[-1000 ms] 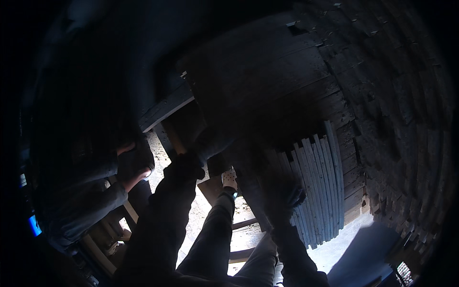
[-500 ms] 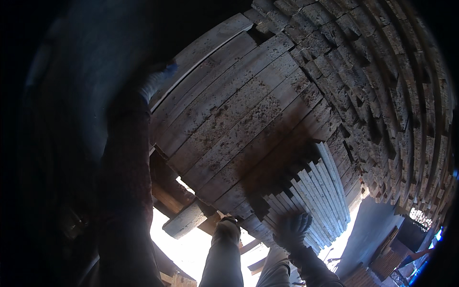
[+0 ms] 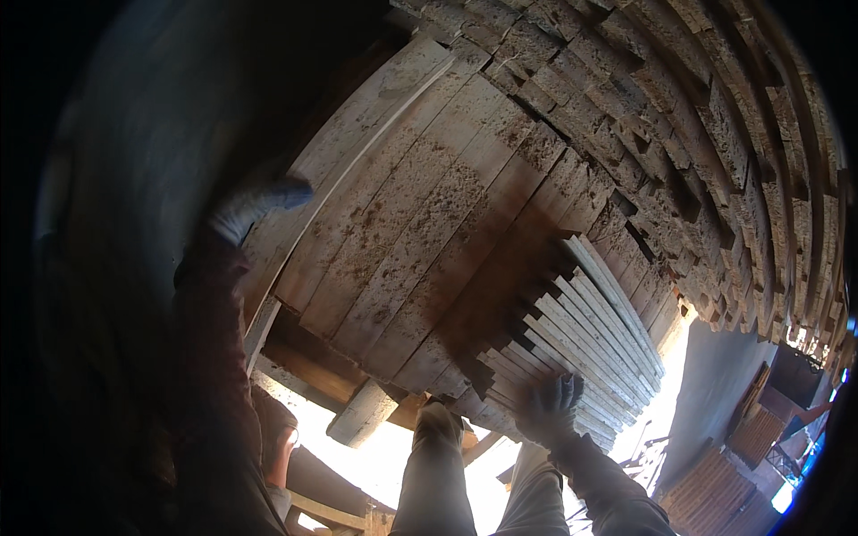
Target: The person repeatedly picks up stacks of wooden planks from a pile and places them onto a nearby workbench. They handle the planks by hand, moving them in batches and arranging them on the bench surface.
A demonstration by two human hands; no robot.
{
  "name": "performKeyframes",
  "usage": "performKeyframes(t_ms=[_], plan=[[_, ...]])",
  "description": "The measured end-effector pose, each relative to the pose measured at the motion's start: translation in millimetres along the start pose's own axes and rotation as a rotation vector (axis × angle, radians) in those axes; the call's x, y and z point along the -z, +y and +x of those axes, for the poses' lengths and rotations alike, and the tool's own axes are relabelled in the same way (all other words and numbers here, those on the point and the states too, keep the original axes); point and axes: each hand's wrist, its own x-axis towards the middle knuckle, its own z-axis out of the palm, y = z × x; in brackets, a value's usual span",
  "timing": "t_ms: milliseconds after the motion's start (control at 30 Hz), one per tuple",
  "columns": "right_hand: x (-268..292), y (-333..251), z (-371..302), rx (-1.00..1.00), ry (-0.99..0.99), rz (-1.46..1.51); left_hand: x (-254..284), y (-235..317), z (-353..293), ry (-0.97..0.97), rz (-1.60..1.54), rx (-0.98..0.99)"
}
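Note:
My left hand (image 3: 261, 205), in a pale glove with bluish fingertips, has its fingers over the outer edge of the leftmost wooden plank (image 3: 362, 107). A narrow pale gap runs between that plank and the other planks (image 3: 407, 210), which lie side by side and are caked with crumbs of dirt. My right hand (image 3: 548, 411), in a dark grey glove, rests with fingers apart on a fanned row of thin pale wooden strips (image 3: 594, 326). Shadow hides part of my left forearm and the underside of its grip.
Rough stacked wooden pieces (image 3: 661, 116) rise at the far right. Near me, a short beam (image 3: 366, 413) shows beside bright gaps under the planks. Part of another person (image 3: 275, 433) is at lower left. A grey surface (image 3: 719, 402) and reddish-brown stacks (image 3: 710, 491) lie at lower right.
My left hand has come nearer to me, and the leftmost plank has slid nearer along its neighbour. My right hand stays on the strips. Another person has come into sight at lower left.

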Motion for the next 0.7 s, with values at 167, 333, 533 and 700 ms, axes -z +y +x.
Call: performKeyframes(t_ms=[167,333,533,700], plan=[[7,0,0,-0.043,-0.033,-0.004,-60,31,-4,0.068,0.018,-0.166],[5,-4,16,0.004,0.153,0.050,-73,41,-1,0.126,0.233,0.065],[-3,-8,14,-0.054,0.047,0.146,-38,13,-32,-0.036,0.202,-0.018],[6,-21,25,0.007,0.144,0.211,-9,-25,-147,0.235,0.199,0.058]])
